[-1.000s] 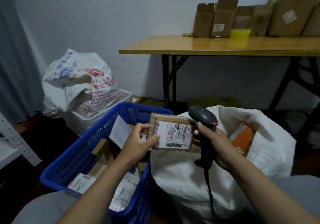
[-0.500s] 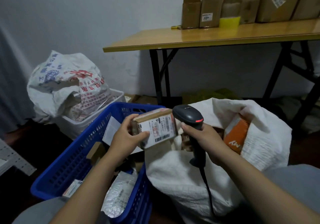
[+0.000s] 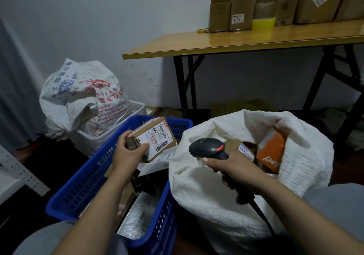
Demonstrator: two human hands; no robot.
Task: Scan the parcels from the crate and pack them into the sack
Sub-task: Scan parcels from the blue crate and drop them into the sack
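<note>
The left hand (image 3: 128, 153) has its grip clamped on a small cardboard parcel (image 3: 157, 134). The thumb lies on a corner of the white shipping label and the fingers are curled round the near end. The parcel is tilted, label side up, and held over the far end of the blue crate (image 3: 84, 185), clear of what lies inside.

The right hand (image 3: 234, 165) has its grip closed round the handle of a black barcode scanner (image 3: 206, 148). The scanner's head shows a red light and points left toward the parcel. The two are near each other but apart. The scanner's cable (image 3: 262, 215) trails down over the front of the white sack (image 3: 206, 191).

The sack stands just right of the crate, pressed against its side, with its mouth open. Inside it sit an orange box (image 3: 270, 154) and a small labelled brown parcel (image 3: 244, 149).

In the crate, a bubble-wrap packet (image 3: 137, 221) lies at the near end, with more cardboard and a flat white sheet further in.

Behind the crate, a printed woven bag (image 3: 82, 95) slumps in a white basket (image 3: 94, 142). By the wall stands a wooden worktop (image 3: 256, 38) on black folding legs. It carries a row of cardboard boxes (image 3: 232, 8) and a yellow container (image 3: 263, 23).
</note>
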